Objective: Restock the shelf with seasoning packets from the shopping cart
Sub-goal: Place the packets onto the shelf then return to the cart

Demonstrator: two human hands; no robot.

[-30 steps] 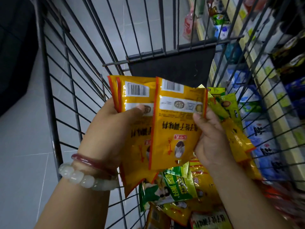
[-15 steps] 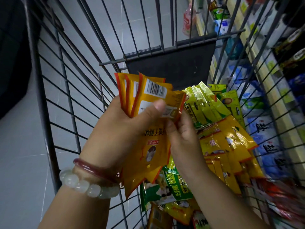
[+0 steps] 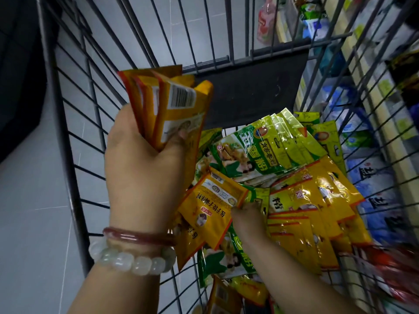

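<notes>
Left hand (image 3: 145,177) gripped a yellow packet stack (image 3: 167,105); right hand (image 3: 247,219) pinched a loose yellow packet (image 3: 210,211) in the cart (image 3: 68,155). Best lifted by its edge, squared onto the stack.

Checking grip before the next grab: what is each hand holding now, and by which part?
Left hand grips a fanned bunch of yellow packets by their lower part. Right hand pinches one yellow packet at its right edge.

A shopping cart (image 3: 68,155) fills the frame, its wire sides running from lower left to upper right. Loose seasoning packets (image 3: 294,177) lie heaped inside it at centre right. At left centre, the left hand (image 3: 145,177) holds a bunch of packets (image 3: 167,109) above the heap. Below centre, the right hand (image 3: 249,220) touches a single packet (image 3: 210,214) on the pile. Shelves (image 3: 374,109) of goods stand beyond the cart's right side.
</notes>
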